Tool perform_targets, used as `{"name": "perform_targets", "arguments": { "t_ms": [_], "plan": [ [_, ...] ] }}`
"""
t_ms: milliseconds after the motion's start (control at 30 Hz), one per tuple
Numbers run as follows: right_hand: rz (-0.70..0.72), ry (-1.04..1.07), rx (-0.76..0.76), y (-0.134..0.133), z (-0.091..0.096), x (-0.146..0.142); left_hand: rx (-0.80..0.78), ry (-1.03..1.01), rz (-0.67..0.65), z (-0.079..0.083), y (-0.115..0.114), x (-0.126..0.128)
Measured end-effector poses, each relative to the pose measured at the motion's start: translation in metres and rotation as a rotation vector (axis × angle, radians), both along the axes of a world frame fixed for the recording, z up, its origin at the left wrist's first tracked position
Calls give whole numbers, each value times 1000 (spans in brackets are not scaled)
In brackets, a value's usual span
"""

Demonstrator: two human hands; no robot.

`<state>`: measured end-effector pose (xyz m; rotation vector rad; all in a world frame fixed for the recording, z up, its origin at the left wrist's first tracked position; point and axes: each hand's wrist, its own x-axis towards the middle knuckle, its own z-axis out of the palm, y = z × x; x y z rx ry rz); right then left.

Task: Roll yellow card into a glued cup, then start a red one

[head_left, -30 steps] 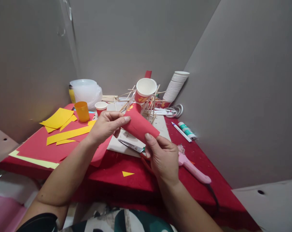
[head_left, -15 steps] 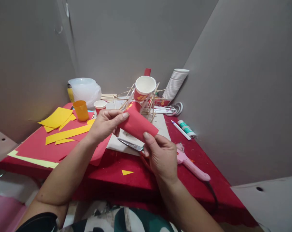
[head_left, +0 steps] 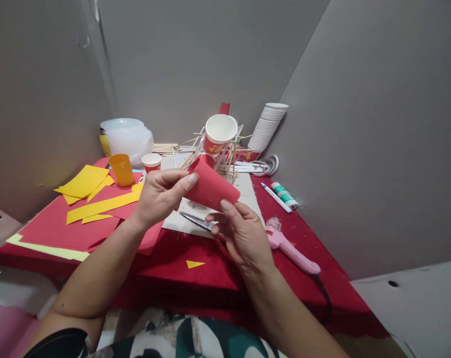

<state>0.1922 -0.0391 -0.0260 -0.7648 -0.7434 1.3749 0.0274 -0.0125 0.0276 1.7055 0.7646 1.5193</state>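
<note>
Between my hands a piece of red paper (head_left: pixel 215 187) is held up over the table, its edges bending. My left hand (head_left: pixel 165 191) pinches its left end between thumb and fingers. The right edge is gripped by my right hand (head_left: pixel 242 228), thumb on the near side. Below the paper lie scissors (head_left: pixel 195 220), their blades on a white board (head_left: pixel 180 226) and their red handles partly hidden behind my right hand. Just beyond the paper stands a construction of wooden sticks (head_left: pixel 230 161) with a red-and-white paper cup (head_left: pixel 221 128) on top.
Yellow paper (head_left: pixel 85 181) and red sheets (head_left: pixel 68 223) cover the left side, near an orange cup (head_left: pixel 121 170) and a small paper cup (head_left: pixel 151 161). A pink glue gun (head_left: pixel 294 253), a marker (head_left: pixel 275 197) and a leaning stack of cups (head_left: pixel 269 127) are on the right.
The red paper's left end now curls more, and its right corner looks rounder. My right-hand fingers have spread a little beneath it. The whole view has shifted slightly.
</note>
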Motion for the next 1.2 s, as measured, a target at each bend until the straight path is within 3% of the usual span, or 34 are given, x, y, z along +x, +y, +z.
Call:
{"name": "perform_targets", "arguments": {
  "t_ms": [400,533,700,800,1000,1100,1200],
  "plan": [
    [-43,159,75,3,0,-2,115,-13,1,0,-1,2],
    [50,243,24,5,1,4,162,-130,62,1,-1,-1],
    [266,317,-19,6,1,15,178,-289,174,3,7,-12],
    [386,367,-36,6,2,20,130,-281,81,4,10,-16],
    [486,400,-68,6,3,19,144,-33,-290,-2,2,-6],
    [505,371,-88,5,0,15,131,36,-341,-11,-5,4],
    [502,315,-96,4,-3,12,93,41,-310,-19,-10,13]
  ]
}}
